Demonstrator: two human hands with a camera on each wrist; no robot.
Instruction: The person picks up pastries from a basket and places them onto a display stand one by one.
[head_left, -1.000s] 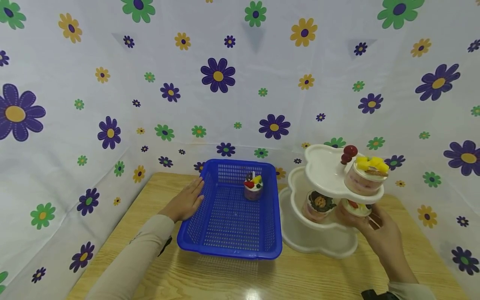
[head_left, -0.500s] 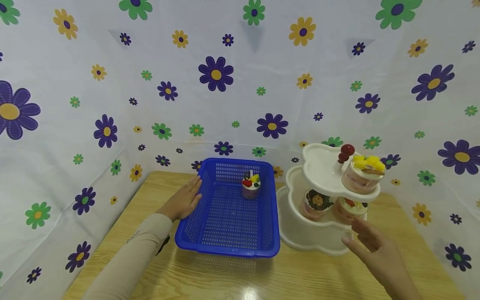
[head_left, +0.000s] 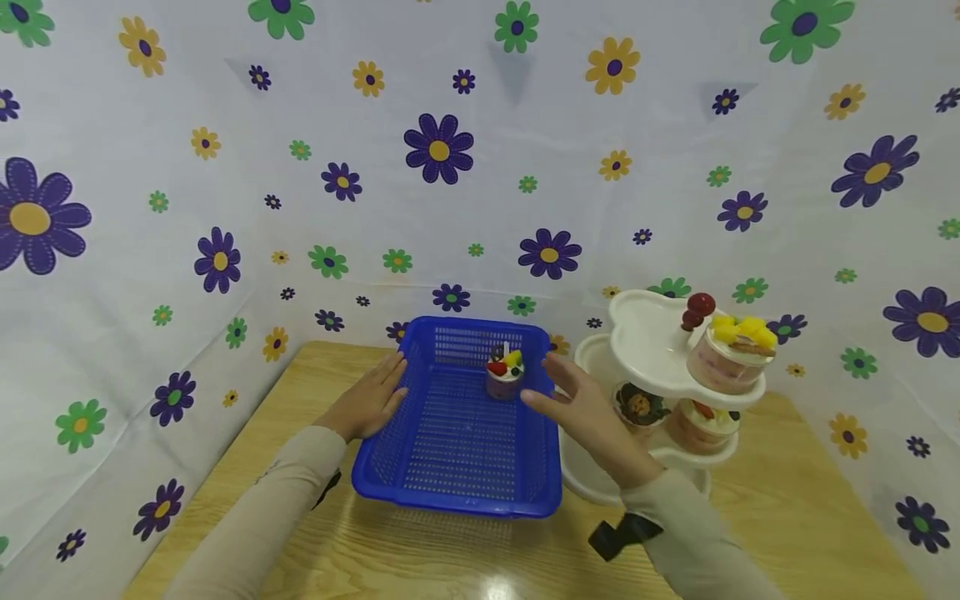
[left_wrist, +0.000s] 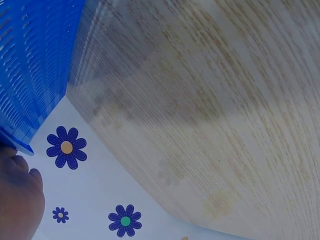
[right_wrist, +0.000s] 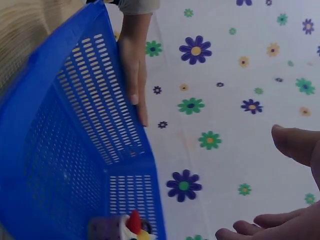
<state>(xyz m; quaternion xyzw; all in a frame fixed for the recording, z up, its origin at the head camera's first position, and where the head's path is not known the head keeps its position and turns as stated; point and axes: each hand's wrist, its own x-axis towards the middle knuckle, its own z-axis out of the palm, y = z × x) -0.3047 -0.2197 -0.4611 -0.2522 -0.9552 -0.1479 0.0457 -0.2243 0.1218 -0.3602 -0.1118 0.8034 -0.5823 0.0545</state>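
My left hand (head_left: 367, 398) rests on the left rim of a blue perforated plastic basket (head_left: 457, 504), its fingers straight along the edge. A small clear dessert cup (head_left: 504, 383) topped with fruit and cream stands inside, toward the back right. Above the basket's right rim, my right hand (head_left: 596, 425) holds nothing, thumb and fingers spread apart. In the right wrist view, a wide gap separates the right thumb (right_wrist: 295, 142) from the fingers below it. Behind that hand is a white tiered stand (head_left: 648, 350), partly hidden by the hand and sleeve.
On the stand's top tier sits a dessert cup with yellow fruit (head_left: 727, 362), beside a red knob (head_left: 699, 307). Below are a dark-topped cup (head_left: 639, 406) and another fruit-topped cup (head_left: 701, 427). Flower-printed white cloth (head_left: 345, 250) surrounds the wooden table (head_left: 795, 500).
My right hand has left the fruit-topped cup on the stand's middle tier, drawn back, then moved left to the basket's right rim. The left hand has stayed on the left rim.
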